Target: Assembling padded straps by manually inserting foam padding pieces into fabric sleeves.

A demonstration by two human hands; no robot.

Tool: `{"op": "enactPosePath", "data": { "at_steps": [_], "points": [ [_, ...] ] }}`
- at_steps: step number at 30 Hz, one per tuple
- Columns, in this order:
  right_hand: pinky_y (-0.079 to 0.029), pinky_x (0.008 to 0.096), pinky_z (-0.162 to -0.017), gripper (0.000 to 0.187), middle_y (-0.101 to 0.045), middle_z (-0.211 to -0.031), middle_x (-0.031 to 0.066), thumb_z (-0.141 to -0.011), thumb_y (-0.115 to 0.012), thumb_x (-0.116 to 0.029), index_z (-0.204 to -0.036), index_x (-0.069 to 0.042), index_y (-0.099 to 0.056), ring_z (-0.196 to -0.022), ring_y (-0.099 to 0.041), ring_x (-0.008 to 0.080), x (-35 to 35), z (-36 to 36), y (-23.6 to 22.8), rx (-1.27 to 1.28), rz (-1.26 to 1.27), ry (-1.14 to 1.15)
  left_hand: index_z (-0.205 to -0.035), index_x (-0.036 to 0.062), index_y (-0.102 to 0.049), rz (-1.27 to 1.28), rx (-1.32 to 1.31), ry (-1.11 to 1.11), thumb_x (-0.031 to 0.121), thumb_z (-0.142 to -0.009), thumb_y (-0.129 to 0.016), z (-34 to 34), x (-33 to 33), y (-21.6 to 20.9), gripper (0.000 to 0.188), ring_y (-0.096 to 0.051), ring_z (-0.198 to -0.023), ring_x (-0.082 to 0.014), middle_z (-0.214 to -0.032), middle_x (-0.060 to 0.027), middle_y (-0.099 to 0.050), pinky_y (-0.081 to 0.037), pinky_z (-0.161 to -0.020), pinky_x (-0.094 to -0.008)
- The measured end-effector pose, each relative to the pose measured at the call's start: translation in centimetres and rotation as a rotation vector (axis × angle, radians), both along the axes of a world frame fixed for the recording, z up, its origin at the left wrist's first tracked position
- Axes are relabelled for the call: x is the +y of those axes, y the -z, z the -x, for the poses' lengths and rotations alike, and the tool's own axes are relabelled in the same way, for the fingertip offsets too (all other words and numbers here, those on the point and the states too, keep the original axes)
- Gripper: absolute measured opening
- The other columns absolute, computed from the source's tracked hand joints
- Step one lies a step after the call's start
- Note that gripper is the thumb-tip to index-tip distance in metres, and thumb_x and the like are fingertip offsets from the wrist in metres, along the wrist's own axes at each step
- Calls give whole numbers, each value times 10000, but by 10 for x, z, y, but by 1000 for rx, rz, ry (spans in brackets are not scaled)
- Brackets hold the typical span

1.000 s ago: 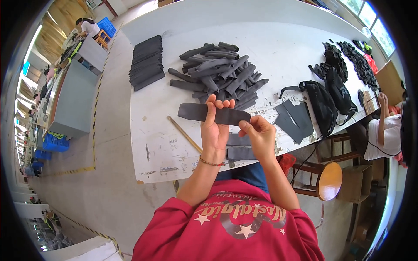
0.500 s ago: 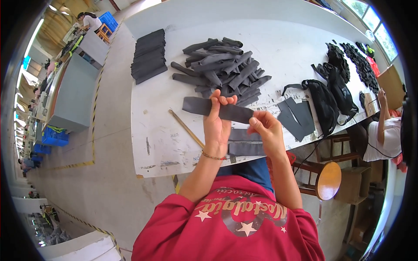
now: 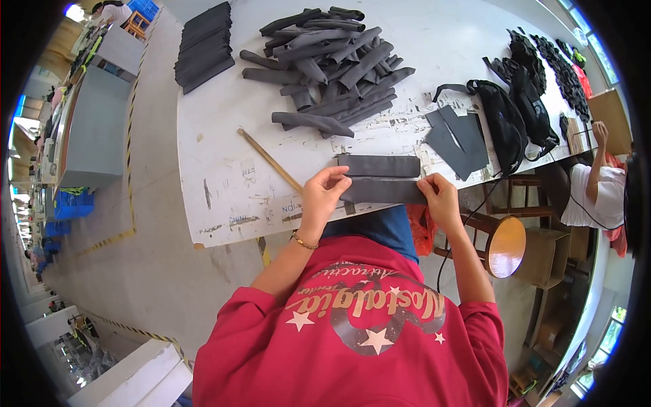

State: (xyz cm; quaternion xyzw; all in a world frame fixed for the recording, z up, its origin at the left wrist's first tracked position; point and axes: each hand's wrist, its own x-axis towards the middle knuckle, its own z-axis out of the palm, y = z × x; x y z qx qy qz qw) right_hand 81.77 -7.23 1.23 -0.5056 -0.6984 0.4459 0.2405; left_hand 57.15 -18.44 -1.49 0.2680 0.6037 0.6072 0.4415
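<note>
Matt, cloth-like dark strips [image 3: 385, 191] at centre; smooth, scuffed white table [image 3: 217, 146]; right, glossy wooden stool [image 3: 507, 248], dull cardboard box [image 3: 544, 258].

view: head, left fisheye | faces: down past red shirt [image 3: 434, 380] to white table [image 3: 215, 129] | range: near, wide

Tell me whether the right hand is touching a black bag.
No, the right hand is at the right end of the nearer dark strip, and the nearest black bag lies apart, farther right.

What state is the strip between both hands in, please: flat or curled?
Flat: the strip runs straight, broad face showing, from left hand to right hand.
</note>
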Motion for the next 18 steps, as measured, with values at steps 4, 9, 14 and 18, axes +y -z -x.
{"op": "enactPosePath", "data": {
  "at_steps": [4, 9, 14, 18],
  "points": [
    [-479, 368, -654, 202, -635, -785, 141, -863, -690, -176, -882, 18, -638, -699, -624, 277, -2, -5, 17, -156, -152, 8, -945, 19, -693, -39, 370, -228, 205, -879, -705, 21, 23, 9, 198, -603, -659, -68, -784, -26, -678, -473, -596, -218],
    [-477, 375, -655, 206, -582, -859, 133, -854, -700, -180, -953, -20, -618, -738, -595, 288, 25, -11, 6, -316, -475, 115, -804, 14, -629, 264, 236, -362, 301, -893, -692, 72, 67, -8, 307, -573, -449, -112, -647, -61, -633, -421, -420, -224],
    [-478, 430, -782, 232, -617, -947, 139, -839, -684, -175, -1013, -30, -633, -926, -585, 324, 79, -10, 14, -580, -866, 96, -901, -4, -605, 102, 87, -326, 261, -914, -667, 77, 74, 6, 272, -577, -443, -127, -634, -71, -624, -384, -376, -232],
    [-508, 399, -777, 307, -644, -1021, 177, -856, -633, -152, -1106, 26, -623, -923, -606, 320, 91, -19, 38, -801, -870, -97, -971, 1, -567, -110, -19, -421, 178, -904, -672, 48, 67, -30, 217, -587, -460, -165, -665, -92, -631, -397, -381, -250]
  ]
}}
